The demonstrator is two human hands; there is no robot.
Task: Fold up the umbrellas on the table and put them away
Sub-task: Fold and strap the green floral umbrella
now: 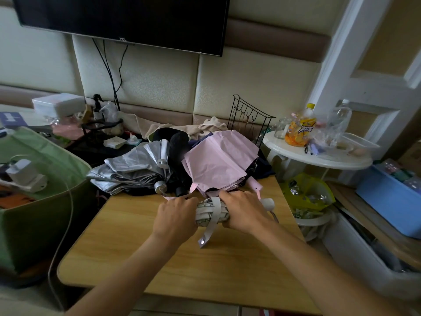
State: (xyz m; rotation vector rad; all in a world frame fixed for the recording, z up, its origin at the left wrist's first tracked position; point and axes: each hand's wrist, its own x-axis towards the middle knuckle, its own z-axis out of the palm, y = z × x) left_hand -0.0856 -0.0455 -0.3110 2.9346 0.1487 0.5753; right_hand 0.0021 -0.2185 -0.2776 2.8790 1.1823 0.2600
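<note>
A rolled-up white patterned umbrella lies crosswise at the middle of the wooden table. My left hand grips its left end and my right hand grips its right end, by the pale handle. Its closing strap wraps over the roll and hangs loose, the snap showing at its tip. Behind it lie a collapsed pink umbrella, a crumpled silver umbrella and a black one, all loosely folded.
A green fabric bin with a charger stands left of the table. At the right, a white round side table carries bottles and a jar, with a yellow-lined waste basket below. A wire rack and clutter line the back wall.
</note>
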